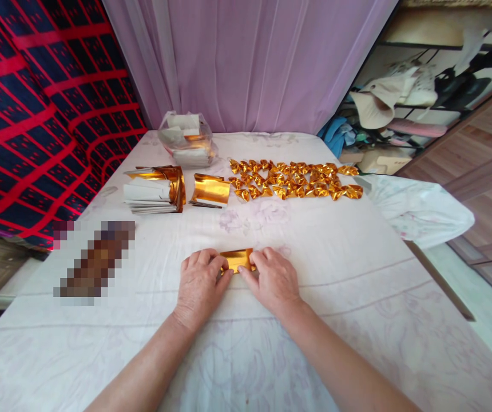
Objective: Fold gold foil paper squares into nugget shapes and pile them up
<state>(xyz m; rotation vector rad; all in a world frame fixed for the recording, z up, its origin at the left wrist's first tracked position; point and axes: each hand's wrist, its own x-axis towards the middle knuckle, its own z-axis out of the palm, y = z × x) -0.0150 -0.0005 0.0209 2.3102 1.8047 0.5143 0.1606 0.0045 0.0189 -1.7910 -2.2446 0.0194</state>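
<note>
1. The left hand [199, 280] lies palm down on the white sheet [340, 274], near the middle of the bed, its fingertips pressing the left end of a small gold foil [237, 258].
2. The right hand [272, 280] lies just beside it, palm down, its fingers pressing the foil's right end and near edge.
3. Both hands are clamped on the foil from above, fingers bent and together; the thumbs are hidden beneath the hands.
4. The foil lies flat on the sheet between the two hands, partly covered by the fingertips.
5. Far from the hands, to the right of centre, a spread of folded gold pieces [295, 180] lies in rows.
6. Left of those pieces a curled gold stack [210, 190] rests on the sheet, and further left a larger paper stack [154, 190] shows white and gold edges.
7. At the far edge a clear bag [188, 140] holds more paper.
8. A blurred patch [94, 260] lies on the left, well apart from the hands.
9. A lilac curtain [250, 57] hangs beyond the bed.
</note>
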